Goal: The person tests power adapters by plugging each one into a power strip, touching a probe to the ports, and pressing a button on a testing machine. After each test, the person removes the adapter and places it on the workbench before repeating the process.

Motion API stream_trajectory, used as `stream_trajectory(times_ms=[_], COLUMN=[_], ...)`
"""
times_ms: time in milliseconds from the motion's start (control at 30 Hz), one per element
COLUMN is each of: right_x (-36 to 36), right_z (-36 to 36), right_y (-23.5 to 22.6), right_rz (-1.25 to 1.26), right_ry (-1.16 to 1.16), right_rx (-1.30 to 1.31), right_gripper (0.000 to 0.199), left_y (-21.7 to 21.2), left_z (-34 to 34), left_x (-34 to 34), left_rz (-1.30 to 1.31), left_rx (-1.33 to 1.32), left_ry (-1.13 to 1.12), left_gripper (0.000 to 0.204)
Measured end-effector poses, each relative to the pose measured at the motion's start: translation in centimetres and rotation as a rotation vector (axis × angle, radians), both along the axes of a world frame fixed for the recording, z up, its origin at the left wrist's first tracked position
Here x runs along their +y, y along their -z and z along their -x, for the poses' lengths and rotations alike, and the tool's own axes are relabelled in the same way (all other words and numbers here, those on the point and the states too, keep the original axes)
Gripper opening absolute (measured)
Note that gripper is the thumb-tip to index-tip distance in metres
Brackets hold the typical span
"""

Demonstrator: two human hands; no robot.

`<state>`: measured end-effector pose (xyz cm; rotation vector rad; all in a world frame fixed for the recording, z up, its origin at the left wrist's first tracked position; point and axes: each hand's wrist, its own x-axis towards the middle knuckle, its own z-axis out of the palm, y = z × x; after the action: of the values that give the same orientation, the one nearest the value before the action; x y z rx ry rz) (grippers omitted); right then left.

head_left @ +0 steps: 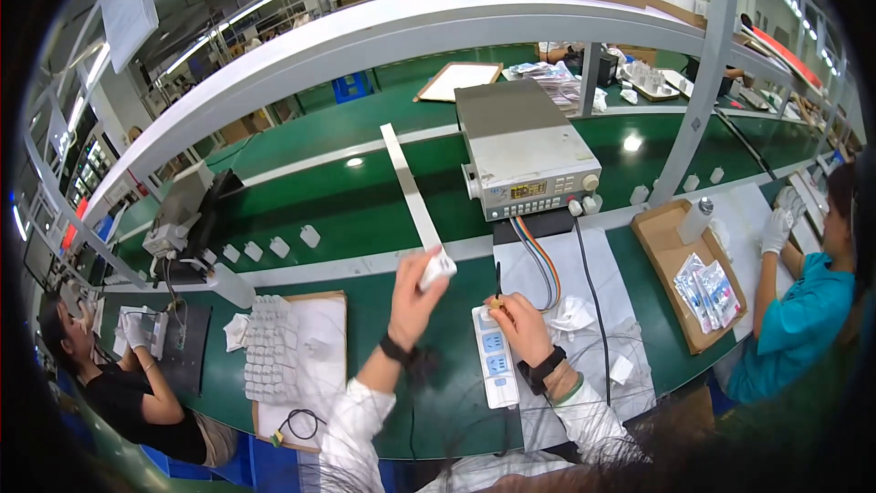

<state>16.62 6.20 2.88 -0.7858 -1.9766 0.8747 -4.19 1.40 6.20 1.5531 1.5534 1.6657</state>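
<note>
Head view: left hand (pixel 415 297) grasps a white adapter (pixel 440 268); right hand (pixel 524 324) pinches a yellowish piece (pixel 495 302) at the power strip (pixel 495 356), seemingly a connecting step, calling for careful alignment.

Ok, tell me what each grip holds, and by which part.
Left grip: white block, by its left side. Right grip: small yellowish piece, exact hold unclear.

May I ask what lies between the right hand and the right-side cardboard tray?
The head view shows crumpled white material, black cable, white sheet, then green tabletop.

White block (pixel 440 268); yellow connector (pixel 495 303); white-blue power strip (pixel 495 354); rainbow-striped cable (pixel 538 251)
</note>
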Motion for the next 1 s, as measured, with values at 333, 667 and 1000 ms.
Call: stream_trajectory(times_ms=[333, 667, 1000], right_x=[-0.5, -0.7, -1.2], right_z=[0.9, -0.5, 0.6], right_y=[0.4, -0.9, -0.4], right_rz=[0.063, 0.133, 0.094], right_ry=[-0.041, 0.017, -0.044], right_rx=[0.038, -0.083, -0.056], right_gripper=[0.019, 0.019, 0.020], left_y=[1.8, -0.1, 9.4], left_z=[5.7, 16.4, 34.1], left_x=[17.0, 15.9, 5.5], left_rz=[0.569, 0.919, 1.402], left_rx=[0.839, 1.016, 1.334], left_ry=[-0.211, -0.224, -0.772], left_gripper=[0.044, 0.032, 0.041])
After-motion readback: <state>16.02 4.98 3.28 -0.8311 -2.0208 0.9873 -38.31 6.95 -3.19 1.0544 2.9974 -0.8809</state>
